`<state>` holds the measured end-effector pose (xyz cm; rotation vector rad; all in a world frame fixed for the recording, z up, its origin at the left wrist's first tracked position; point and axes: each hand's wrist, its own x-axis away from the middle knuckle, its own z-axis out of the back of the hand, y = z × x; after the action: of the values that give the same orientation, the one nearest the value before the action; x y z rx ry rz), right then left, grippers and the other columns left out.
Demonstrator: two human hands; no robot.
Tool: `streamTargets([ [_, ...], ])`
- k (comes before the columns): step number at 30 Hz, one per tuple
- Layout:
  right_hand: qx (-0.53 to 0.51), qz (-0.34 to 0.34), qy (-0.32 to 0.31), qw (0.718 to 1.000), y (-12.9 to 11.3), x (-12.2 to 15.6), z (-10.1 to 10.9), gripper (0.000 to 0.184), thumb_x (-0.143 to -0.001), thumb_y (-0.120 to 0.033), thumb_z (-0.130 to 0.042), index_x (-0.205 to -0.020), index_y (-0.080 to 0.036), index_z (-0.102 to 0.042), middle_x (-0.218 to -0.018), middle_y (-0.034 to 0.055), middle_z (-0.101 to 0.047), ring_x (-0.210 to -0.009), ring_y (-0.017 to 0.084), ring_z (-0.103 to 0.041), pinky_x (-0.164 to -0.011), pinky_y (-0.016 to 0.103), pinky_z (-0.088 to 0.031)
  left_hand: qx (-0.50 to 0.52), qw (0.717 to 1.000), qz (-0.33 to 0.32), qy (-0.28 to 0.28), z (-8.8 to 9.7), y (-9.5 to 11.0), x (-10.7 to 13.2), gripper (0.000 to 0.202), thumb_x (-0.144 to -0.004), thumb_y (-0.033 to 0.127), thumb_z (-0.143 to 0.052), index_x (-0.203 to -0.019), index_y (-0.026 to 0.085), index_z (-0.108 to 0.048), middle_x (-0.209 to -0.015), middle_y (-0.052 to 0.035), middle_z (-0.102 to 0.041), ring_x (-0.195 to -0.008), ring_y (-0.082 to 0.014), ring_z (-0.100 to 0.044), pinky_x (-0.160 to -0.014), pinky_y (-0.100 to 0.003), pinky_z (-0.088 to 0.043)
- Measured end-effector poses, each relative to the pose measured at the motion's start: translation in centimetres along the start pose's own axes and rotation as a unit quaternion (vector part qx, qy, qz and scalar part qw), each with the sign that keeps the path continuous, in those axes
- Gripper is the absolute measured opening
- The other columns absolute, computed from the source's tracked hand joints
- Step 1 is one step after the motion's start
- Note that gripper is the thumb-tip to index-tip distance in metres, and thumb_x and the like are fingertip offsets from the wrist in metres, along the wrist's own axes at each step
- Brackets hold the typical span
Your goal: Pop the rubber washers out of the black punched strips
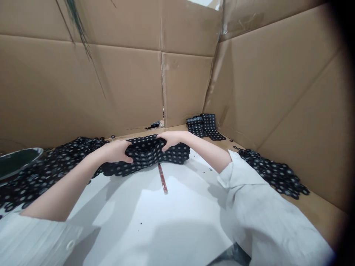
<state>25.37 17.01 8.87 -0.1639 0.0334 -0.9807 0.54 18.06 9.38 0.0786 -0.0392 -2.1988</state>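
Observation:
Both my hands grip a black sheet of joined rings, dotted with pale holes and folded over on itself. My left hand is closed on its left part, thumb toward the front. Farther right, my right hand pinches the upper edge, fingers bent around it. The sheet's lower edge rests at the far side of a white board. A slim red tool with a dark pointed tip lies on the board just in front of the sheet; its exact kind is unclear.
Loose black rings are heaped on the left beside a dark green round container. More ring sheets lie at the back corner and right. Cardboard walls enclose the back and right. Dark strands hang at upper left.

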Motion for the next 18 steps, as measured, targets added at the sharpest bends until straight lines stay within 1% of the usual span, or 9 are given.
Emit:
streamTargets([
  [3,0.016,-0.035,0.023,0.999,0.6,0.0,-0.3,0.072,-0.059,-0.039,-0.066,-0.122,-0.011,-0.044,-0.125,0.0138,-0.048,-0.111,0.027,-0.048,-0.091,0.034,-0.040,-0.015,0.999,0.030,0.017,-0.2,-0.2,0.1,0.058,-0.051,0.048,-0.063,-0.100,0.017,-0.058,-0.099,-0.0132,-0.062,-0.092,-0.0344,-0.055,-0.074,-0.039,-0.042],
  [5,0.033,-0.066,0.034,0.997,1.2,0.3,-0.6,0.075,-0.056,-0.042,-0.068,-0.121,-0.012,-0.046,-0.120,0.0140,-0.052,-0.107,0.029,-0.050,-0.089,0.036,-0.041,-0.047,0.997,0.048,0.037,-0.6,-0.4,0.6,0.061,-0.057,0.053,-0.057,-0.107,0.018,-0.052,-0.103,-0.0138,-0.060,-0.093,-0.0350,-0.054,-0.072,-0.041,-0.042],
  [8,0.023,-0.068,0.033,0.997,2.4,1.2,-0.9,0.080,-0.053,-0.041,-0.070,-0.124,-0.014,-0.043,-0.122,0.0118,-0.050,-0.108,0.028,-0.050,-0.090,0.036,-0.041,-0.079,0.993,0.059,0.065,-1.5,-0.8,1.8,0.066,-0.064,0.059,-0.050,-0.116,0.018,-0.043,-0.103,-0.0133,-0.059,-0.089,-0.0327,-0.055,-0.067,-0.040,-0.043],
  [9,0.009,-0.066,0.035,0.997,2.8,1.5,-1.0,0.080,-0.053,-0.040,-0.070,-0.124,-0.015,-0.043,-0.124,0.0112,-0.049,-0.109,0.028,-0.049,-0.091,0.035,-0.040,-0.080,0.993,0.054,0.074,-1.9,-1.0,2.2,0.067,-0.064,0.060,-0.049,-0.117,0.019,-0.042,-0.103,-0.0128,-0.058,-0.089,-0.0322,-0.055,-0.069,-0.040,-0.042],
  [11,-0.020,-0.074,0.044,0.996,3.3,2.0,-1.2,0.076,-0.055,-0.039,-0.069,-0.123,-0.015,-0.045,-0.123,0.0107,-0.050,-0.108,0.027,-0.050,-0.091,0.034,-0.040,-0.079,0.991,0.049,0.099,-2.7,-1.5,2.8,0.068,-0.063,0.062,-0.050,-0.116,0.021,-0.042,-0.105,-0.0115,-0.056,-0.094,-0.0330,-0.052,-0.077,-0.044,-0.040],
  [13,-0.041,-0.083,0.064,0.994,3.7,2.5,-1.6,0.068,-0.058,-0.039,-0.067,-0.119,-0.015,-0.049,-0.118,0.0097,-0.054,-0.106,0.026,-0.052,-0.088,0.034,-0.042,-0.053,0.990,0.051,0.124,-3.6,-2.1,3.4,0.069,-0.062,0.064,-0.051,-0.116,0.023,-0.043,-0.106,-0.0105,-0.054,-0.100,-0.0336,-0.048,-0.083,-0.046,-0.037],
  [14,-0.050,-0.085,0.079,0.992,3.8,2.7,-1.8,0.066,-0.058,-0.040,-0.067,-0.117,-0.016,-0.050,-0.116,0.0091,-0.056,-0.104,0.026,-0.053,-0.087,0.034,-0.042,-0.027,0.989,0.052,0.134,-4.0,-2.3,3.8,0.069,-0.062,0.064,-0.052,-0.117,0.025,-0.042,-0.107,-0.0099,-0.052,-0.101,-0.0329,-0.047,-0.085,-0.046,-0.036],
  [16,-0.068,-0.078,0.117,0.988,3.8,3.3,-2.3,0.063,-0.057,-0.042,-0.067,-0.113,-0.016,-0.054,-0.112,0.0081,-0.058,-0.102,0.025,-0.054,-0.086,0.033,-0.042,0.037,0.986,0.044,0.155,-5.0,-2.6,4.5,0.071,-0.062,0.062,-0.054,-0.122,0.027,-0.038,-0.108,-0.0086,-0.050,-0.102,-0.0297,-0.047,-0.086,-0.042,-0.038],
  [18,-0.093,-0.060,0.157,0.981,3.8,3.9,-3.0,0.059,-0.056,-0.043,-0.068,-0.108,-0.016,-0.057,-0.108,0.0066,-0.061,-0.099,0.024,-0.055,-0.084,0.032,-0.042,0.089,0.977,0.027,0.194,-5.9,-2.7,5.3,0.078,-0.061,0.059,-0.058,-0.126,0.027,-0.030,-0.112,-0.0079,-0.047,-0.104,-0.0271,-0.046,-0.088,-0.039,-0.038],
])
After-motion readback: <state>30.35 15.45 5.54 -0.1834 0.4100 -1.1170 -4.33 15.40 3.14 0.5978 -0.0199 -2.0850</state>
